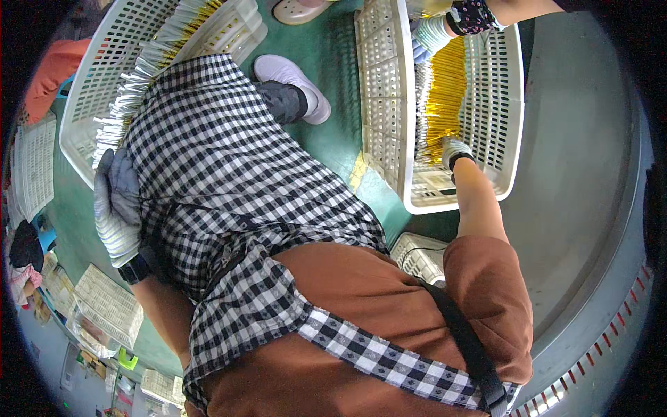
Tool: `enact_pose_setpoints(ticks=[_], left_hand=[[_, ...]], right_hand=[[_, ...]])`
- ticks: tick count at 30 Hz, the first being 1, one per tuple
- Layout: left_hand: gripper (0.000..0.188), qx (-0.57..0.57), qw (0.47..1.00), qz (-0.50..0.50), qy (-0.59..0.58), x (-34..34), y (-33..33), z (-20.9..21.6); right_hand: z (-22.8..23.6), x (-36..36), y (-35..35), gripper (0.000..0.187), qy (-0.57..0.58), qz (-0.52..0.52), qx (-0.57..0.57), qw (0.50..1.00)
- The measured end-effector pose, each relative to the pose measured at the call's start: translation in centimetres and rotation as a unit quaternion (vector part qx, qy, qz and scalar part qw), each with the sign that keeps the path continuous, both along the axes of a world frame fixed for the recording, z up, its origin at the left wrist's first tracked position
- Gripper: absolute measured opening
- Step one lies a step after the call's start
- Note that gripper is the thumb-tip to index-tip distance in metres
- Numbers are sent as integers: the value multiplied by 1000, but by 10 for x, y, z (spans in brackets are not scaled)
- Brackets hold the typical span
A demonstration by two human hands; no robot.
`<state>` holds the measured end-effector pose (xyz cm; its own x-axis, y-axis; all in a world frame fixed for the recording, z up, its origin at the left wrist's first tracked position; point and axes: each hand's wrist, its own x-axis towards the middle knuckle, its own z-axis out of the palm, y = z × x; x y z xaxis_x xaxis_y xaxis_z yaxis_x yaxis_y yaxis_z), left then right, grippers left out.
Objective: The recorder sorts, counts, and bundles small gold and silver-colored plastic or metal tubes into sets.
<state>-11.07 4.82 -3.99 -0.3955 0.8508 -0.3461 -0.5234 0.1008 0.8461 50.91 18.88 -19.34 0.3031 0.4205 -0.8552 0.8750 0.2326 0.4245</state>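
My left hand (117,205), in a striped grey-palmed glove, is beside the near end of a row of slim silver-and-yellow packets (142,76). Its fingers are stretched out, with no held item visible. These packets stand on edge in a white perforated basket (83,115) at the left. My right hand (456,149), also gloved, reaches into another white basket (415,187) at the right. It touches the near end of a tightly packed row of shiny yellow packets (446,90); its fingertips are hidden there.
A co-worker's gloved hand (431,36) is at the far end of the right basket's row. Another person's shoe (288,80) is on the green floor between the baskets. A grey metal surface (577,153) lies to the right. More white baskets (108,306) stand at lower left.
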Motion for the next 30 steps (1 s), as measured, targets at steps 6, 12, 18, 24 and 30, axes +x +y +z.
enact_pose_setpoints(ticks=[6,12,18,24,30], left_hand=[[49,-34,999,40,2,4,3,-1],[47,-63,995,61,43,16,6,8],[48,-76,994,53,63,26,18,12],[48,-83,994,54,39,28,25,-7],[50,-101,986,79,107,37,16,24]], right_hand=[[-30,11,-10,34,90,34,114,989],[-30,-29,-8,30,118,73,136,981],[-231,74,-53,30,298,-254,40,919],[-225,180,-67,49,280,-652,72,701],[-205,78,-55,52,166,-568,11,806]])
